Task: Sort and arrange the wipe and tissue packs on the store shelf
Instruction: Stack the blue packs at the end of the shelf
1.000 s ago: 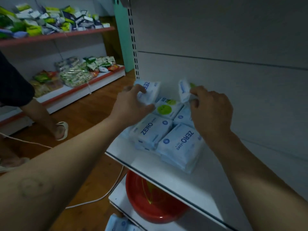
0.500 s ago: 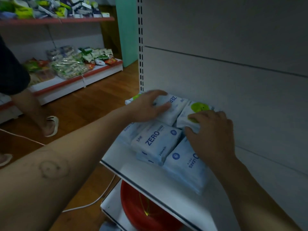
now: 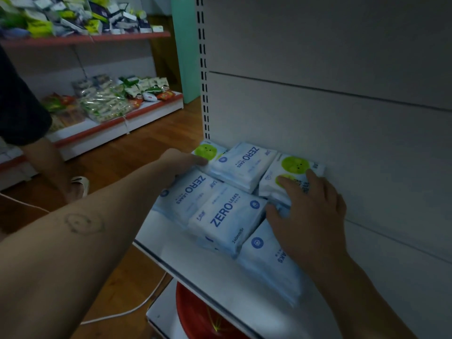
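A: Where is everything lying?
B: At the shelf's [image 3: 195, 260] back (ZERO pack [image 3: 244, 165] between): left grip [image 3: 181, 165], fingers straight, is touching the left green-dot pack [image 3: 208, 151]; right grip [image 3: 310, 211], spread flat, is pressing the right green-dot pack [image 3: 293, 165].

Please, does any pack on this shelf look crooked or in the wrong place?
Yes. The left green-dot pack and the right green-dot pack are separated by the back ZERO LEAKS pack. The front ZERO LEAKS pack lies slanted to the shelf edge, overlapping its neighbours.
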`<action>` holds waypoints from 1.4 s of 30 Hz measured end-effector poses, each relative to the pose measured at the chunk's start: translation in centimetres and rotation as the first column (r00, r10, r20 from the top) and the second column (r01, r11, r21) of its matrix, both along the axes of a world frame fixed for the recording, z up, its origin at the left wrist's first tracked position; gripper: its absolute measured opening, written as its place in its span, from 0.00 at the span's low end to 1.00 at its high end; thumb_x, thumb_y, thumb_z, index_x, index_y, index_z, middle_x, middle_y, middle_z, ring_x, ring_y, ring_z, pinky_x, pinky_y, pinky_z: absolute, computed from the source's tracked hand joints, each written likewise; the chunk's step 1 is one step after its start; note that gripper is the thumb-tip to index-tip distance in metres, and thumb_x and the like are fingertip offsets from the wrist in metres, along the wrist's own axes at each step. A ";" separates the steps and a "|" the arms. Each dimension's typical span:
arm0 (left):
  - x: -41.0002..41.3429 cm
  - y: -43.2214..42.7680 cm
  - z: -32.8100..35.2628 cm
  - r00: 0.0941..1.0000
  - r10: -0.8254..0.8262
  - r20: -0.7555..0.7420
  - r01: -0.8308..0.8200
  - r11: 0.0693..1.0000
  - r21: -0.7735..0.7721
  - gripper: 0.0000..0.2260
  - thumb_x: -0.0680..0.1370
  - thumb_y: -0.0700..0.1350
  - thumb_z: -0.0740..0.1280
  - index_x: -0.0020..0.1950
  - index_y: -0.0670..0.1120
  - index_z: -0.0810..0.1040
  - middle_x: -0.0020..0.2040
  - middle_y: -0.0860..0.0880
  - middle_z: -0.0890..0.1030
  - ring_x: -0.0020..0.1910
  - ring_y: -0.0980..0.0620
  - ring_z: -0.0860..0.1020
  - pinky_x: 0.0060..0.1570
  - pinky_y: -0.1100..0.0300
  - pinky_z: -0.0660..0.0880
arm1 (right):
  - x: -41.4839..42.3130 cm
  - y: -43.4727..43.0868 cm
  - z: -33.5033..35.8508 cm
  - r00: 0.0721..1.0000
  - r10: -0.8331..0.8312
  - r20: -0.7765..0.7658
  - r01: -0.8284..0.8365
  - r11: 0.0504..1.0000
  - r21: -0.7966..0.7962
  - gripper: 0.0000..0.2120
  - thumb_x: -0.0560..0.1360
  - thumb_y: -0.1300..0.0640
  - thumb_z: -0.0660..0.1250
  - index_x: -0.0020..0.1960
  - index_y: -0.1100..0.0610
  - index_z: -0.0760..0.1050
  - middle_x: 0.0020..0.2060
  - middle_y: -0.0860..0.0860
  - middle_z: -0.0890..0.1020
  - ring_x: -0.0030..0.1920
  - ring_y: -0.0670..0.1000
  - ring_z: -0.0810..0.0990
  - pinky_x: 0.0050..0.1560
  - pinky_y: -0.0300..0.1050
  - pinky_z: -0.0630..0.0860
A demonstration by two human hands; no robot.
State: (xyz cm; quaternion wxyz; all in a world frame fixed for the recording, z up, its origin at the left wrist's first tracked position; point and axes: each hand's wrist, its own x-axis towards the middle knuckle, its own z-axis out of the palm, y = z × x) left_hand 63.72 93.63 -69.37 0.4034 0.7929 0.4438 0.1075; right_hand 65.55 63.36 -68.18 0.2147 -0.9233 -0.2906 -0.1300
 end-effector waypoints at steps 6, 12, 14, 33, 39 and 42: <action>-3.1 -1.8 1.1 0.999 -0.039 0.015 0.040 0.990 -0.139 0.17 0.72 0.56 0.73 0.50 0.44 0.79 0.44 0.47 0.82 0.40 0.49 0.80 0.36 0.60 0.75 | -0.8 -0.1 0.9 0.999 0.031 -0.015 -0.033 0.989 -0.142 0.29 0.74 0.40 0.64 0.72 0.46 0.65 0.76 0.56 0.56 0.75 0.59 0.52 0.73 0.63 0.46; -5.1 -3.6 2.8 0.990 -0.096 0.100 0.112 0.979 -0.168 0.16 0.78 0.58 0.65 0.52 0.46 0.78 0.44 0.46 0.83 0.39 0.50 0.82 0.33 0.61 0.75 | -2.3 0.2 1.9 0.999 0.030 -0.044 -0.039 0.978 -0.207 0.31 0.76 0.38 0.58 0.76 0.45 0.56 0.77 0.54 0.52 0.76 0.56 0.48 0.73 0.60 0.45; -6.2 -4.7 4.0 0.987 -0.101 0.128 0.111 0.991 -0.075 0.13 0.79 0.57 0.64 0.49 0.47 0.76 0.42 0.49 0.80 0.38 0.53 0.79 0.33 0.62 0.73 | -3.0 0.3 2.2 0.998 0.058 0.009 -0.056 0.987 -0.151 0.29 0.75 0.40 0.61 0.73 0.48 0.65 0.75 0.56 0.60 0.75 0.58 0.55 0.72 0.63 0.48; -32.8 -14.7 -5.1 0.917 -0.065 -0.393 0.261 0.843 0.471 0.23 0.76 0.59 0.64 0.69 0.54 0.67 0.66 0.51 0.72 0.66 0.48 0.69 0.62 0.48 0.66 | -21.9 0.5 -5.5 0.836 0.489 -0.250 -0.533 0.832 -0.154 0.27 0.73 0.45 0.65 0.70 0.51 0.65 0.63 0.49 0.72 0.63 0.53 0.71 0.61 0.47 0.70; -37.7 -16.1 -16.7 0.768 -0.096 -0.633 0.217 0.969 0.116 0.24 0.76 0.59 0.63 0.69 0.51 0.66 0.69 0.48 0.68 0.69 0.44 0.65 0.64 0.46 0.63 | -24.1 0.4 -13.1 0.800 0.356 -0.483 -0.573 0.692 -0.439 0.25 0.75 0.44 0.64 0.68 0.52 0.64 0.62 0.52 0.71 0.63 0.55 0.70 0.59 0.48 0.69; -39.1 -16.5 -21.9 0.720 -0.152 -0.677 0.182 0.983 -0.027 0.28 0.76 0.59 0.63 0.72 0.50 0.62 0.72 0.46 0.65 0.70 0.43 0.65 0.65 0.47 0.64 | -24.6 1.7 -15.3 0.779 0.321 -0.538 -0.597 0.640 -0.483 0.26 0.73 0.45 0.65 0.68 0.52 0.66 0.62 0.53 0.72 0.63 0.56 0.72 0.58 0.48 0.70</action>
